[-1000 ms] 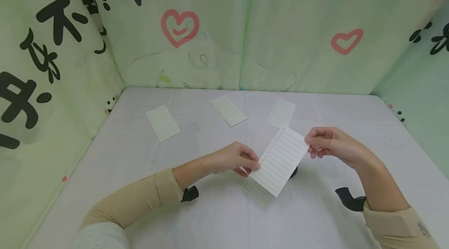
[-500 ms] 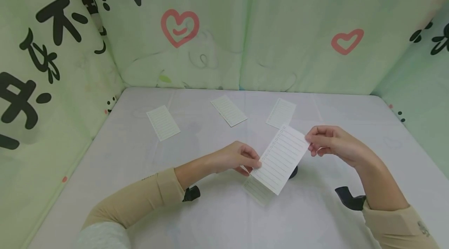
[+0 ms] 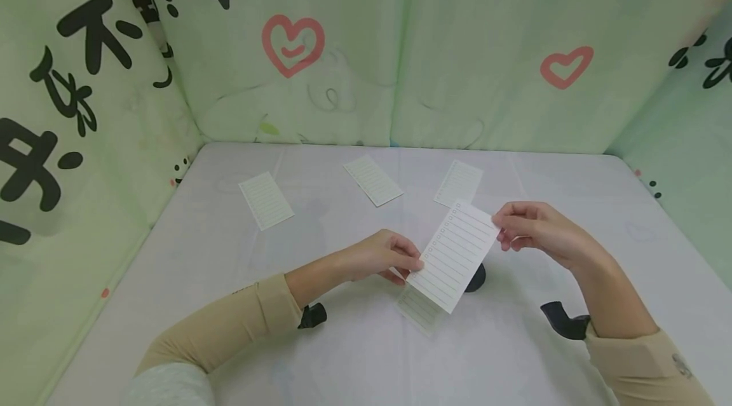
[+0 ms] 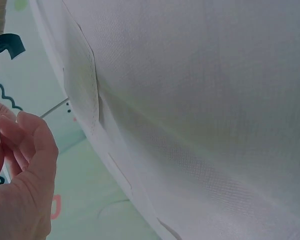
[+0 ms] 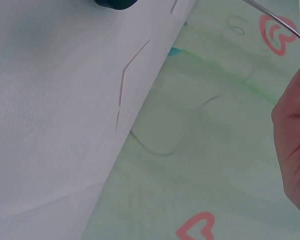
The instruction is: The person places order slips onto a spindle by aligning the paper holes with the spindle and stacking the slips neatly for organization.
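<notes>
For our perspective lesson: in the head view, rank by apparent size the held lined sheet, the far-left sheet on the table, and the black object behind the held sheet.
1. Held lined sheet, though nearest the camera.
2. Far-left sheet.
3. Black object, partly hidden.

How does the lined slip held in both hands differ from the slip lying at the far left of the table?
The held slip is lifted off the table, pinched by the left hand and right hand; the far-left slip lies flat, untouched. The held slip looks whiter and larger, being nearer; the far-left slip looks pale green. Both are lined rectangles.
</notes>
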A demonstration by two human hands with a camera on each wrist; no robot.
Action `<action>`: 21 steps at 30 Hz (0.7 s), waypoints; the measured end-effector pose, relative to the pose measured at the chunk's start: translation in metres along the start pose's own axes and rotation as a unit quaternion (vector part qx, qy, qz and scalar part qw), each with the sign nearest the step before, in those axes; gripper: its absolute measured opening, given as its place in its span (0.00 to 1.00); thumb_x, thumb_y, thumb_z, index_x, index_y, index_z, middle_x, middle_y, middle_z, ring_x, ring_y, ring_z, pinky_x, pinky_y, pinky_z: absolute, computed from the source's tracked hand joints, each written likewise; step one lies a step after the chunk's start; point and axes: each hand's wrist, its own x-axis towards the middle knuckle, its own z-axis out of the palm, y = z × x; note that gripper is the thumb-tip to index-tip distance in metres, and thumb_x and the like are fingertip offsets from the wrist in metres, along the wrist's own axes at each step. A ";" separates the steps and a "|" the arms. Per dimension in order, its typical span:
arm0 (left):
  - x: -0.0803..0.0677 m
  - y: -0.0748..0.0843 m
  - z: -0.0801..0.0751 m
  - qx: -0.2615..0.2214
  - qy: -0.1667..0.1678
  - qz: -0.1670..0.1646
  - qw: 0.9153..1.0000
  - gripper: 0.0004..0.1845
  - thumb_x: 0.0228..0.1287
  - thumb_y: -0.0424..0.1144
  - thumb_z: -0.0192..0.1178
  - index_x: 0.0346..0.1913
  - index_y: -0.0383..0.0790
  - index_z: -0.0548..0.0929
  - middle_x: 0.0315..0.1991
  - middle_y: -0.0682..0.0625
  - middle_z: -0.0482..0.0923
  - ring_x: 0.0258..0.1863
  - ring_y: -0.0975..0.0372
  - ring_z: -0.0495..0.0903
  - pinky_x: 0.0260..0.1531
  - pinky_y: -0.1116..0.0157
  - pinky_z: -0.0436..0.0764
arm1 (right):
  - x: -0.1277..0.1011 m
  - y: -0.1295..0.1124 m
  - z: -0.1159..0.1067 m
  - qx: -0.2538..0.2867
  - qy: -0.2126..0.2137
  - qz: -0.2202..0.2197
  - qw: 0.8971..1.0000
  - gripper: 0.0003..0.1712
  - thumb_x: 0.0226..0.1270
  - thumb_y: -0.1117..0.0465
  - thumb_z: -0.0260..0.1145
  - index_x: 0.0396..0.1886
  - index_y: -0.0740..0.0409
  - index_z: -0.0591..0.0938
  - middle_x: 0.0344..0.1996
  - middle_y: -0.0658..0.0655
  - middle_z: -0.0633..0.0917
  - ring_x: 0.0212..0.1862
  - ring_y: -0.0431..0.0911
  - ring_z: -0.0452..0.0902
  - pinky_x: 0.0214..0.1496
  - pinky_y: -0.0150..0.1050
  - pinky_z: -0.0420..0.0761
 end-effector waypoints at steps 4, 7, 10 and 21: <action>0.000 -0.001 -0.001 0.000 -0.005 0.001 1.000 0.07 0.60 0.32 0.59 0.38 0.29 0.79 0.27 0.50 0.78 0.26 0.62 0.75 0.33 0.64 0.81 | 0.001 0.000 0.001 0.000 -0.002 -0.001 1.000 0.09 0.68 0.59 0.56 0.34 0.62 0.75 0.25 0.52 0.79 0.27 0.44 0.76 0.31 0.33 0.77; 0.000 -0.001 -0.001 -0.003 -0.008 0.001 1.000 0.07 0.60 0.32 0.59 0.38 0.29 0.79 0.26 0.50 0.78 0.26 0.62 0.75 0.34 0.64 0.81 | 0.000 0.000 0.000 -0.001 -0.004 0.001 1.000 0.09 0.68 0.59 0.56 0.34 0.62 0.75 0.24 0.51 0.79 0.27 0.44 0.76 0.31 0.33 0.77; 0.001 -0.001 0.000 -0.004 -0.007 0.002 1.000 0.08 0.59 0.32 0.59 0.38 0.29 0.79 0.26 0.50 0.78 0.26 0.62 0.75 0.34 0.64 0.81 | -0.001 0.001 0.000 -0.002 -0.004 0.003 1.000 0.09 0.68 0.59 0.56 0.34 0.61 0.76 0.24 0.51 0.79 0.27 0.44 0.76 0.31 0.33 0.77; 0.010 -0.006 0.000 0.007 0.014 0.005 1.000 0.07 0.59 0.31 0.60 0.37 0.30 0.80 0.26 0.50 0.79 0.24 0.63 0.76 0.29 0.66 0.81 | 0.002 0.003 0.000 -0.005 -0.007 -0.012 1.000 0.07 0.67 0.62 0.56 0.31 0.59 0.77 0.23 0.50 0.79 0.26 0.44 0.75 0.29 0.33 0.76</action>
